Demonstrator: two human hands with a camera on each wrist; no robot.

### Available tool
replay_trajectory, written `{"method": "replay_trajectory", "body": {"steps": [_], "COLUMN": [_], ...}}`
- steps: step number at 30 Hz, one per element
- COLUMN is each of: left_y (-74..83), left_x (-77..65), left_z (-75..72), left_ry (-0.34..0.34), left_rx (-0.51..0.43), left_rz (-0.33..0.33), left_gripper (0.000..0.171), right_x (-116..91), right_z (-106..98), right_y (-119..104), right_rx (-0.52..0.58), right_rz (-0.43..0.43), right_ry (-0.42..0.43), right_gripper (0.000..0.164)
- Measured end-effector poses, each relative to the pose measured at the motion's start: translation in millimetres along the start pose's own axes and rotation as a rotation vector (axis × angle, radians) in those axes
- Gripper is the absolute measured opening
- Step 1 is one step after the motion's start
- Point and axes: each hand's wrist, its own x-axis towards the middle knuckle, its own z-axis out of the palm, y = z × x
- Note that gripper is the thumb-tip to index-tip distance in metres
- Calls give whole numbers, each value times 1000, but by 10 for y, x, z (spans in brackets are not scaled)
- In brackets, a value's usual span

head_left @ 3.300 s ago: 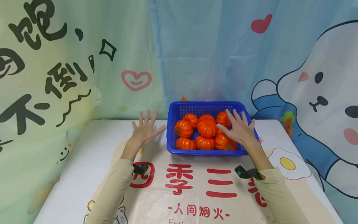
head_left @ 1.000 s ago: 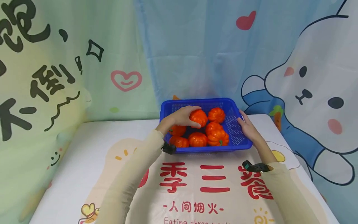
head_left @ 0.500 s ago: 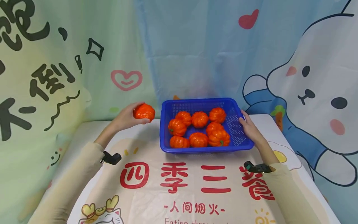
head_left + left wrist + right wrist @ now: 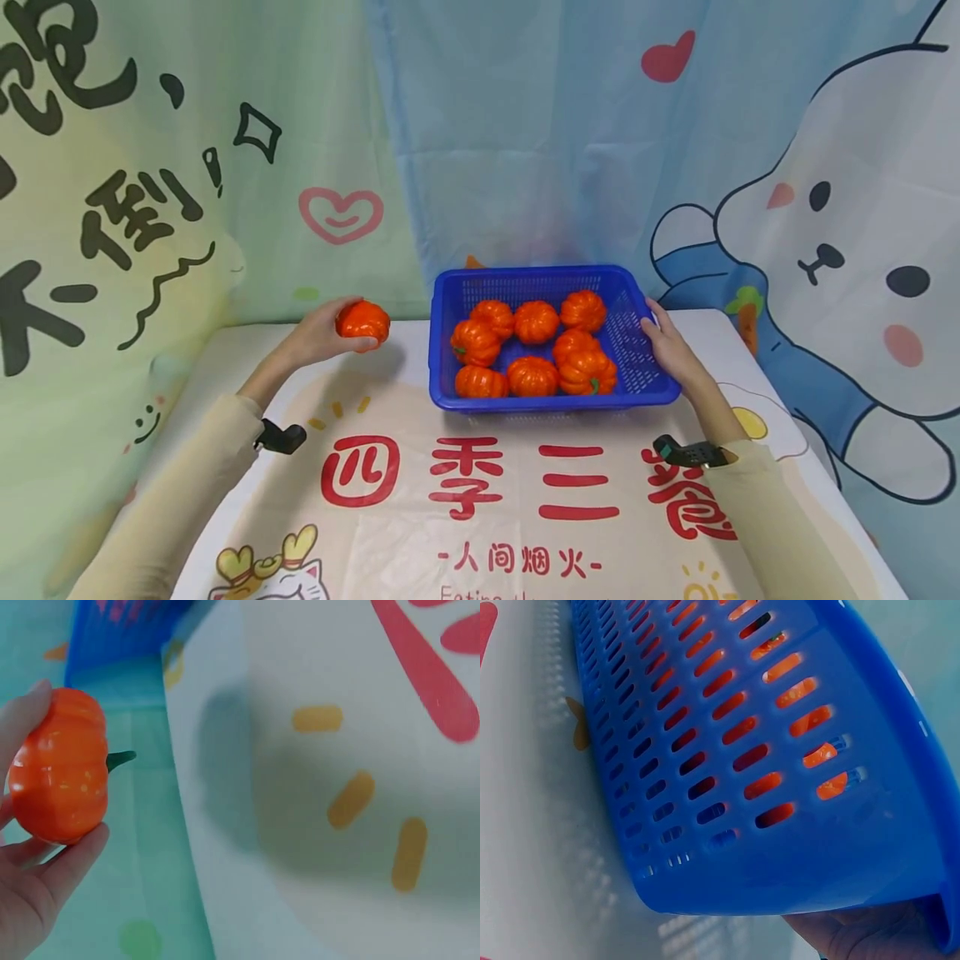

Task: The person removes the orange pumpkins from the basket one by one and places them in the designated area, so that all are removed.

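Observation:
My left hand (image 4: 322, 336) holds a glossy orange toy pumpkin (image 4: 363, 325) above the table, left of the basket. In the left wrist view, fingers and thumb curl round the sides of this pumpkin (image 4: 64, 769), and its green stem sticks out freely. At the right end of the blue plastic basket (image 4: 555, 403), my right hand (image 4: 670, 346) grips the rim. Several more orange pumpkins (image 4: 532, 376) lie inside, one stacked on another at the front right. From the right wrist, the basket's slotted wall (image 4: 727, 765) covers most of that hand (image 4: 870, 934).
A printed cloth (image 4: 480, 467) with red characters covers the table. Directly behind the table hangs a patterned curtain (image 4: 495, 183). Each wrist wears a black camera band, such as the left one (image 4: 281, 437).
Both hands were spread and held nothing at first. My left hand took a pumpkin out of the basket, carried it left, and lately lowered it slightly. My right hand took hold of the rim.

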Motion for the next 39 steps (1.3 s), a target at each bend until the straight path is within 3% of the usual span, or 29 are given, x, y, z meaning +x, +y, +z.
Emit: {"method": "replay_trajectory", "body": {"steps": [10,16,24,32,39], "left_y": [-338,-483,-545,-510,-577], "left_x": [-114,-175,-194,-164,-167], "left_z": [-162,-252,-310,-301,-220], "left_ry": [20,21,21,-8,40], "left_rx": [34,50,34,133,96], "left_rz": [-132,-163,-212,-239,-236], "left_gripper": [74,75,74,82,75], "right_x": [14,19,-25,11,28], "right_z": [-30,-40,-25,-41,-10], "right_y": [-17,-29,-103,-39,-4], "right_rx": [-10,-8,-5,10,14], "right_rz": [-14,-7,-3,-15,10], "right_ry": [3,-1,4,2,-7], "right_gripper": [61,61,61,62,61]}}
